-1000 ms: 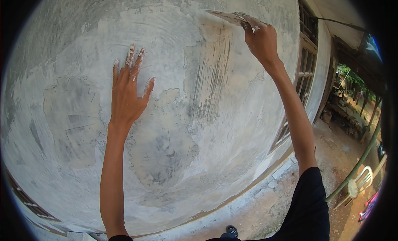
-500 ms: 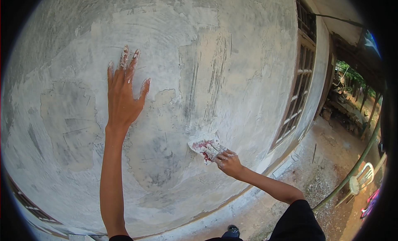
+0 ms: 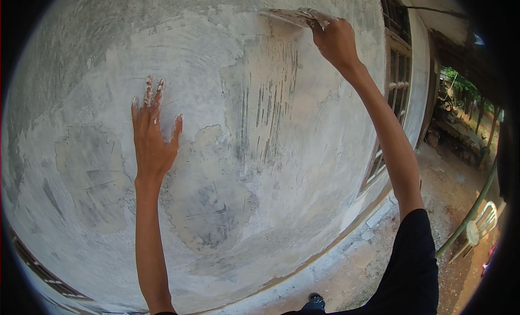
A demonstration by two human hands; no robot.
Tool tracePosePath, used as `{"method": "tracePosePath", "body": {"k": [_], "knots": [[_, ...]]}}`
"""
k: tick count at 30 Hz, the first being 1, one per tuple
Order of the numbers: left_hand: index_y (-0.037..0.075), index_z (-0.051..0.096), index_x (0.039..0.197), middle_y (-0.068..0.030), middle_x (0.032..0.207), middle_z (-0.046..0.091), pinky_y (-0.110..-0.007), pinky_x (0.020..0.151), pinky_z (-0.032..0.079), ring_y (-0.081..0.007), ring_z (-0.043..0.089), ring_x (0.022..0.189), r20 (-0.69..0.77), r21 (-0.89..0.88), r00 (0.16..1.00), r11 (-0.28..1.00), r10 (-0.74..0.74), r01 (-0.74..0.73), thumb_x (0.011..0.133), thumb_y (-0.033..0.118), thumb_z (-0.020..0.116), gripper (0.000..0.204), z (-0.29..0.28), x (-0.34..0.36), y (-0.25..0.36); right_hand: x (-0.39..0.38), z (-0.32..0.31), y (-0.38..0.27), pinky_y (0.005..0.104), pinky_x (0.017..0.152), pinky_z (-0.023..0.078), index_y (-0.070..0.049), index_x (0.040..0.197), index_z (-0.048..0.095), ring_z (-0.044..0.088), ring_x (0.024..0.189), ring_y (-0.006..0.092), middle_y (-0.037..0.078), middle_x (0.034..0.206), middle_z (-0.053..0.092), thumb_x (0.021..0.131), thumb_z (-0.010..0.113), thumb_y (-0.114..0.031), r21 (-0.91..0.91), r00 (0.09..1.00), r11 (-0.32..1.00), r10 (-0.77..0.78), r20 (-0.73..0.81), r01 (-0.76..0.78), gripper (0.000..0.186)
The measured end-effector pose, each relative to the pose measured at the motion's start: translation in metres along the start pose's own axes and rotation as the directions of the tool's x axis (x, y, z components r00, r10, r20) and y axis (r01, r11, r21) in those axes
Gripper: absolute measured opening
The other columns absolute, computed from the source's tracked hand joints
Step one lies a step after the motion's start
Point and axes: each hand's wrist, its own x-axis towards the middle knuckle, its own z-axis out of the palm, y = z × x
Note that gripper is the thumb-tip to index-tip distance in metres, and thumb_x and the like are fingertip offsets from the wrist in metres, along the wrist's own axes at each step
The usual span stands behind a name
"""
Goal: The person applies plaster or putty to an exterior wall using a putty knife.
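Outdoor building site beside a house. A large exterior wall (image 3: 227,169) is seen, patched with grey and pale plaster, streaked with fresh vertical marks. A wooden-framed window (image 3: 398,66) is set in the wall at right. Bare, dusty ground (image 3: 433,190) with rubble runs along the base. Trees (image 3: 460,82) and a white plastic chair (image 3: 479,228) are noted beyond.
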Motion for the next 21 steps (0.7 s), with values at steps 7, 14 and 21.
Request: {"method": "tracePosePath", "body": {"k": [7,14,21], "knots": [[0.01,0.036,0.141,-0.014,0.147,0.033,-0.049,0.114,0.018,-0.0306,0.04,0.129,-0.028,-0.024,1.0,1.0,-0.007,0.007,0.086,0.014,0.061,0.06,0.003,-0.003,0.001,-0.156,0.052,-0.067,0.0396,0.065,0.051,-0.004,0.089,0.067,0.064,0.074,0.0308,0.014,0.083,0.067,0.065,0.067,0.001,0.088,0.999,0.996,-0.026,0.023,0.024,0.024],[0.008,0.036,0.14,-0.0126,0.147,0.034,-0.046,0.115,0.015,-0.0308,0.032,0.135,-0.007,-0.015,1.0,1.0,-0.006,0.006,0.09,0.014,0.057,0.055,0.001,0.0,0.003,-0.339,0.012,-0.151,0.0374,0.078,0.051,-0.005,0.092,0.066,0.064,0.08,0.0238,0.009,0.085,0.067,0.072,0.061,-0.011,0.277,0.844,0.959,-0.192,0.501,0.053,0.021],[0.009,0.037,0.141,-0.0155,0.146,0.034,-0.049,0.114,0.018,-0.0317,0.037,0.131,-0.017,-0.039,1.0,0.999,0.006,-0.007,0.086,0.013,0.06,0.059,-0.001,0.001,0.005,-0.227,-0.011,-0.117,0.038,0.075,0.052,-0.013,0.101,0.068,0.065,0.086,0.0293,0.009,0.093,0.069,0.073,0.061,-0.001,0.328,0.827,0.945,-0.18,0.533,-0.005,0.031]]}}
